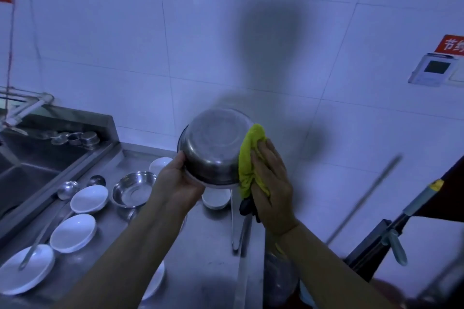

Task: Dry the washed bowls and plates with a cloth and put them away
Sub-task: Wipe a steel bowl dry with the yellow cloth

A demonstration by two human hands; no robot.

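My left hand (175, 179) grips the rim of a steel bowl (213, 148), held up in mid-air with its underside turned toward me. My right hand (271, 180) presses a yellow-green cloth (248, 158) against the bowl's right side. Below on the steel counter (211, 233) lie several white dishes, such as the white dish (89, 198) and another white dish (73, 233), plus a second steel bowl (133, 188) standing upright. A small white bowl (216, 197) sits just under the held bowl.
A steel sink (37, 158) lies at the left, with small steel cups (88, 139) on its far ledge. Ladles (67, 189) rest among the dishes. A black frame with grey handles (391, 241) stands at the right. The tiled wall (226, 45) is close ahead.
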